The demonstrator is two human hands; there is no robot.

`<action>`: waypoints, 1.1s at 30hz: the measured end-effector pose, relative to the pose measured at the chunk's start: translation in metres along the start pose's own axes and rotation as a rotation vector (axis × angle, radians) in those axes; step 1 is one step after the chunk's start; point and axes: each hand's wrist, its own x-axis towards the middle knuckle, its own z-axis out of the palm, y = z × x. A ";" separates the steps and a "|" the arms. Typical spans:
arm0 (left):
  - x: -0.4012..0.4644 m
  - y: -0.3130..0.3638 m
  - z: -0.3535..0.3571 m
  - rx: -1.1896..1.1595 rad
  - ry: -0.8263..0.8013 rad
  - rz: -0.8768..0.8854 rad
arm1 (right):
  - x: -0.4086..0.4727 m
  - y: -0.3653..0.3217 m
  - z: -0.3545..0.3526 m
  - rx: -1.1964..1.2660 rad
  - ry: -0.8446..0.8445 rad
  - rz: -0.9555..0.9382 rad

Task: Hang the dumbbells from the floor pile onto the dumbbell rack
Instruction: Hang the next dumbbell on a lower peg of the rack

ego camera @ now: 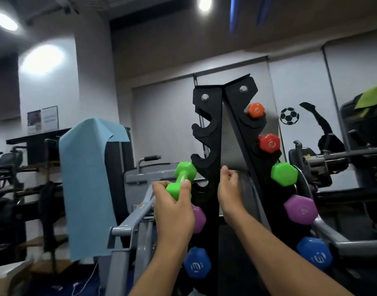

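The left hand (173,207) gripped a green dumbbell (181,180) by its near end, its far head beside a hook on the rack's (213,133) left side. The right hand (229,189), fingers loosely curled, rested on the rack's middle edge. Farther right hung orange, red, green, purple and blue dumbbells.

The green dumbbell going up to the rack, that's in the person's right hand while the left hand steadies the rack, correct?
Not quite: the hands are swapped. In the head view the left hand grips the green dumbbell, while the right hand rests on the rack.
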 end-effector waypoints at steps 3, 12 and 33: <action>0.018 -0.003 0.009 0.143 0.035 0.029 | -0.001 0.002 0.014 0.007 -0.088 0.049; 0.057 -0.026 0.050 0.375 -0.046 0.022 | 0.005 0.011 0.014 -0.002 -0.131 0.039; 0.082 -0.037 0.047 0.608 -0.439 0.355 | 0.013 0.017 0.011 0.007 -0.206 0.056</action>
